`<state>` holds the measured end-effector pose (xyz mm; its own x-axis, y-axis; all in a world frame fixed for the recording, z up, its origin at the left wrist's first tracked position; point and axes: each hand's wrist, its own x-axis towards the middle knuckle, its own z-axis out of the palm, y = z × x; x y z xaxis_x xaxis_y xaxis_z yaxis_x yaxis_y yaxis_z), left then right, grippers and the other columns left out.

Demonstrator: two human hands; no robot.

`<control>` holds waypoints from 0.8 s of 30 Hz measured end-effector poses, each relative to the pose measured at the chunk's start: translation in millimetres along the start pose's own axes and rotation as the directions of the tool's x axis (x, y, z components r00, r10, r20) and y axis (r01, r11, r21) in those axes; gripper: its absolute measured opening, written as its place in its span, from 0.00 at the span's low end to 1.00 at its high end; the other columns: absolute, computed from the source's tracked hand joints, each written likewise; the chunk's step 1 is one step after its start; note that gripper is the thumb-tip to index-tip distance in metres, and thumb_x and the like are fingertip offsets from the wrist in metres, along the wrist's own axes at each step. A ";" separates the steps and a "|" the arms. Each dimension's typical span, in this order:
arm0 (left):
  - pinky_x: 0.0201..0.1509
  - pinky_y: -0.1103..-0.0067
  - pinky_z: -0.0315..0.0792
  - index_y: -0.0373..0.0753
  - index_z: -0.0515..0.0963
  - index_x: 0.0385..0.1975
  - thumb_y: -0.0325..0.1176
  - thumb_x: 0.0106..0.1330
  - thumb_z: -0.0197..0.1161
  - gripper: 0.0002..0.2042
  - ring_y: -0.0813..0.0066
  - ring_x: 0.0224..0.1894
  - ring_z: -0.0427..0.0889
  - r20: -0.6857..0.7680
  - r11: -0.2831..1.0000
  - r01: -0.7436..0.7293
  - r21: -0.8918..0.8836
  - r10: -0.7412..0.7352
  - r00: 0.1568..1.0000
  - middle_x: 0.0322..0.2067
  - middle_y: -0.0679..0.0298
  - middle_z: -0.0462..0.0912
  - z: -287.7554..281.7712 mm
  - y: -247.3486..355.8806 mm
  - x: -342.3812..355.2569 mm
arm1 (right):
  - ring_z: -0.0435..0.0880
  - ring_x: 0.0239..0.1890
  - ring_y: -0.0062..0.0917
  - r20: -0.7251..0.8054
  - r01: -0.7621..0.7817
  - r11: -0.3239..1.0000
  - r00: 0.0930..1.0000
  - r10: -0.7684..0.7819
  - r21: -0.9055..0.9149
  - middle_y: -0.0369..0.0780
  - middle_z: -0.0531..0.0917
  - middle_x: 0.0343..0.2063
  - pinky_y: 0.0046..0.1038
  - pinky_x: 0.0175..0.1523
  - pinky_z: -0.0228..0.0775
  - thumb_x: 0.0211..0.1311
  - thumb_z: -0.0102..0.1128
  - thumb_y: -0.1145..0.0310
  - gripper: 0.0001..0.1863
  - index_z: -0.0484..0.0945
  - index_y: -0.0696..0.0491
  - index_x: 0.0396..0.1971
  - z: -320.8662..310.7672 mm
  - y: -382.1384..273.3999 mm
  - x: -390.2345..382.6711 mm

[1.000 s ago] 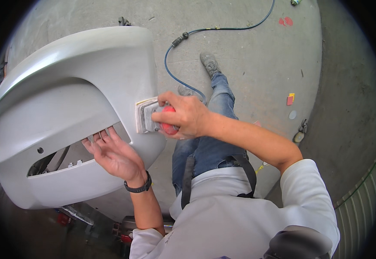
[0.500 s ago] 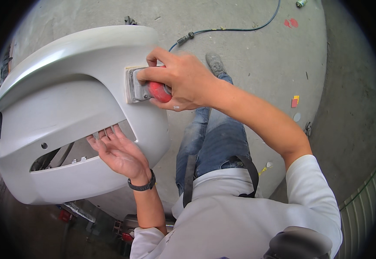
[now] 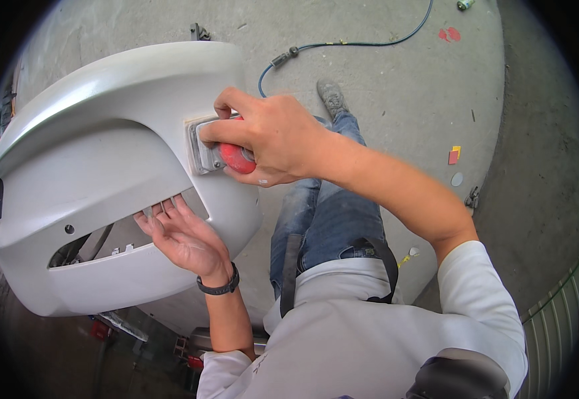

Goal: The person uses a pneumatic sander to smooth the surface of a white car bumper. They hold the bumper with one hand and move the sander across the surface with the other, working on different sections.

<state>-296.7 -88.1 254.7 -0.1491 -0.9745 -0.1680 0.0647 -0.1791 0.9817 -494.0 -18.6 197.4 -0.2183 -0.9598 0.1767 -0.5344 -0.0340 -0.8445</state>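
Note:
A silver-white car bumper fills the left side, with a long cutout in its lower part. My right hand is closed round a pneumatic sander with a red body and a grey rectangular pad. The pad lies against the bumper's face near its right end, beside the recess. My left hand has its palm turned up at the cutout's right end. Its fingers hook behind the upper edge of the cutout and the tips are partly hidden. A dark band circles the left wrist.
A blue air hose with a dark coupling runs across the grey concrete floor. My shoe stands beyond the bumper's right end. Red and yellow abrasive pieces lie on the right. Part of a stand shows beneath the bumper.
My right hand and the sander have slid slightly down and left over the bumper. The left hand keeps its place at the cutout.

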 end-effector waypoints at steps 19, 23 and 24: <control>0.83 0.57 0.52 0.35 0.53 0.75 0.38 0.79 0.47 0.28 0.55 0.73 0.63 -0.020 1.000 -0.005 -0.007 0.004 1.000 0.71 0.49 0.63 3.1 0.7 -1.8 | 0.87 0.35 0.33 -0.078 0.032 0.999 0.996 -0.031 0.012 0.38 0.79 0.47 0.34 0.36 0.81 0.48 0.79 0.63 0.24 0.83 0.39 0.48 -1.3 5.3 16.8; 0.83 0.56 0.51 0.36 0.53 0.75 0.39 0.80 0.47 0.28 0.55 0.74 0.62 -0.021 1.000 0.008 0.001 -0.008 1.000 0.71 0.49 0.63 1.2 1.0 -1.6 | 0.89 0.33 0.36 -0.047 0.079 0.995 0.996 -0.082 -0.066 0.39 0.80 0.46 0.38 0.34 0.82 0.44 0.78 0.64 0.24 0.85 0.37 0.46 -3.0 -5.4 17.2; 0.83 0.55 0.51 0.36 0.53 0.75 0.39 0.80 0.47 0.28 0.55 0.74 0.62 -0.025 1.000 0.010 -0.005 -0.010 1.000 0.71 0.49 0.63 0.4 0.8 -1.2 | 0.89 0.34 0.36 0.042 0.052 0.999 0.998 -0.052 -0.016 0.39 0.79 0.47 0.38 0.34 0.83 0.44 0.79 0.65 0.24 0.85 0.37 0.46 -2.1 -8.8 13.7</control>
<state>-296.9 -87.1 255.7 -0.1253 -0.9757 -0.1796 0.0685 -0.1892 0.9796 -494.0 -30.8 208.3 -0.1562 -0.9675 0.1990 -0.5580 -0.0798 -0.8260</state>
